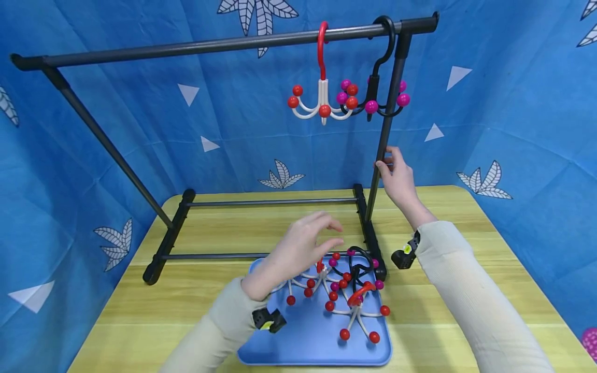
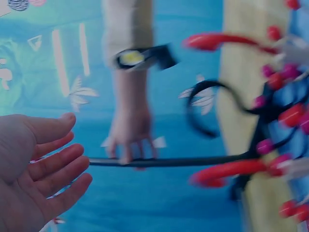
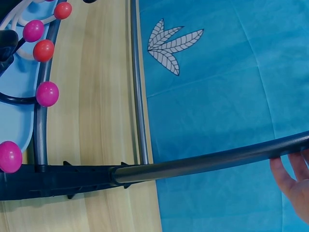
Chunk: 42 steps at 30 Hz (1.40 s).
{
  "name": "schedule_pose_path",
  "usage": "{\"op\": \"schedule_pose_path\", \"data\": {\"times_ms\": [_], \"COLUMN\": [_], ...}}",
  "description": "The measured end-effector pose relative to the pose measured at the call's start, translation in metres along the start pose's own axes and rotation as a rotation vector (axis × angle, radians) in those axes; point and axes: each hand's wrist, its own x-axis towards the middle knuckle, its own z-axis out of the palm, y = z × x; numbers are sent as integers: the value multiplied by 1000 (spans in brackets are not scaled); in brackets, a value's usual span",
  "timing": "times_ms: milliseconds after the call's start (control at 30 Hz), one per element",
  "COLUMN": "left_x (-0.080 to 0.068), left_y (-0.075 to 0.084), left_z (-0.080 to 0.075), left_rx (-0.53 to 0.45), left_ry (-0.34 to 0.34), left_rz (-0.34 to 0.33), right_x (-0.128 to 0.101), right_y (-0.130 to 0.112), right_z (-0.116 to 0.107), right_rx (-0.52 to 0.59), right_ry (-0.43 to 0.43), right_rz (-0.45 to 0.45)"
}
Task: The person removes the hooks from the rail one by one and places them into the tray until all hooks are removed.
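My right hand point(image 1: 398, 178) grips the right upright post point(image 1: 383, 135) of a black clothes rack, thumb in front and fingers behind. In the left wrist view its fingers lie across the post. With loosely bent fingers and nothing in it, my left hand point(image 1: 305, 241) hovers over a blue tray point(image 1: 303, 347). Several hooked rotating hangers lie on the tray: a white one with a red hook point(image 1: 356, 311) in front, a black one with magenta balls point(image 1: 356, 269) behind. From the top rail hang a white-and-red hanger point(image 1: 323, 90) and, nearer the post, a black one point(image 1: 372, 88).
The rack's top rail point(image 1: 224, 47) spans above the wooden table point(image 1: 121, 321), its two black feet on the tabletop. The right foot point(image 1: 370, 235) meets the tray's corner area. Blue leaf-patterned cloth point(image 1: 256, 129) surrounds the table.
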Motion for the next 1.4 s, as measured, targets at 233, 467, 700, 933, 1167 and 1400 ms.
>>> {"op": "schedule_pose_path", "data": {"times_ms": [233, 467, 700, 933, 1167, 1400], "left_x": [38, 69, 100, 135, 161, 178], "left_y": [5, 3, 0, -3, -3, -6], "left_z": [-49, -82, -104, -116, -122, -128], "left_rx": [5, -64, -154, -270, -312, -389], "left_ry": [214, 350, 450, 528, 551, 492], "left_rz": [54, 4, -97, -221, -308, -356], "right_x": [1, 0, -1, 0, 0, 0], "right_y": [0, 1, 3, 3, 1, 0], "right_z": [0, 1, 0, -1, -1, 0], "right_rx": [6, 6, 2, -5, 11, 7], "right_ry": [9, 4, 5, 7, -5, -1], "right_rz": [-3, -4, 2, 3, 10, 9]}}
